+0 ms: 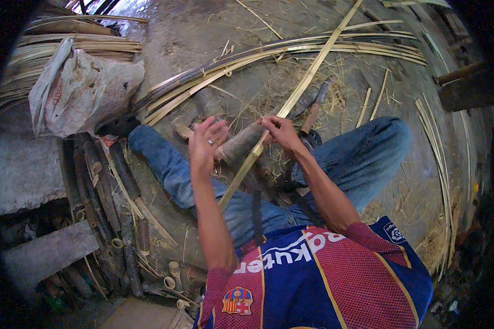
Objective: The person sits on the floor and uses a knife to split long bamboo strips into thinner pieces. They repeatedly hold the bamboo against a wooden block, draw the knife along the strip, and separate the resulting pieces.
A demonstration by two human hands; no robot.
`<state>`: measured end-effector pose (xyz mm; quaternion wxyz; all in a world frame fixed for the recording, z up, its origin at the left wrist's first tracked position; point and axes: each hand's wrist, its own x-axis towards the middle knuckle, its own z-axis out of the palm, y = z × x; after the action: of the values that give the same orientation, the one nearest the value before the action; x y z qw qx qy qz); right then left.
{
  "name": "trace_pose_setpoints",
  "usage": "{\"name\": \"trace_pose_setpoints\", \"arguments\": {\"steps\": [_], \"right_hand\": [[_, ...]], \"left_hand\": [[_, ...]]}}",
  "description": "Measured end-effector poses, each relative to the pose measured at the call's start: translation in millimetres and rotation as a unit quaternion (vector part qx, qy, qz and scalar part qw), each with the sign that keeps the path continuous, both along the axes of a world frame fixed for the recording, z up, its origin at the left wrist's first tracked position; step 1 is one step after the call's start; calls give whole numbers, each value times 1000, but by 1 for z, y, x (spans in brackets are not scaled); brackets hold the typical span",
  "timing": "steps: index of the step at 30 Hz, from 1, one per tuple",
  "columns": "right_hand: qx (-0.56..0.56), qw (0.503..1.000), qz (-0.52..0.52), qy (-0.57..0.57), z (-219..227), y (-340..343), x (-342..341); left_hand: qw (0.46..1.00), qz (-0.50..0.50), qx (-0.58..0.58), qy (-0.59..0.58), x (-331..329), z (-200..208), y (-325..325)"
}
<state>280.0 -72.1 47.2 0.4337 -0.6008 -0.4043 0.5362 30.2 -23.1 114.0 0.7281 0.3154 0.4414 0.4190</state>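
A long pale bamboo strip (307, 79) runs slantwise from the far right, across my lap, to beside my left forearm. My right hand (280, 132) is closed in a pinch on it near its middle. Raised to the left of the strip, my left hand (207, 140) has its fingers apart and holds nothing; a ring is on one finger. Under and between the hands lies a thick round log (240, 143). Just beyond my right hand rests a tool with a brown handle (310, 117) and a dark end, possibly a knife; part of it is hidden by my leg.
A bundle of split bamboo strips (225, 68) curves across the floor ahead. At the far left a white sack (93, 90) lies against stacked strips (16, 71). Cut bamboo poles (96, 170) lie left of my leg. More thin strips (438, 148) lie along the right.
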Motion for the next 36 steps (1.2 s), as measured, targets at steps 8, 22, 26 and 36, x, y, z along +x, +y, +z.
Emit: {"name": "trace_pose_setpoints", "arguments": {"steps": [8, 22, 26, 36], "right_hand": [[23, 909, -362, 205, -3, 2, 28], [-44, 891, -379, 246, -39, -9, 33], [-46, 853, -439, 280, -40, -7, 31], [-91, 991, 24, 99, -17, -33, -60]], "left_hand": [[920, 379, 9, -102, -65, 17, -1], [821, -344, 116, 441, 69, -69, -42], [828, -336, 196, 405, 36, -71, -32], [888, -334, 5, 317, -17, 14, -24]]}}
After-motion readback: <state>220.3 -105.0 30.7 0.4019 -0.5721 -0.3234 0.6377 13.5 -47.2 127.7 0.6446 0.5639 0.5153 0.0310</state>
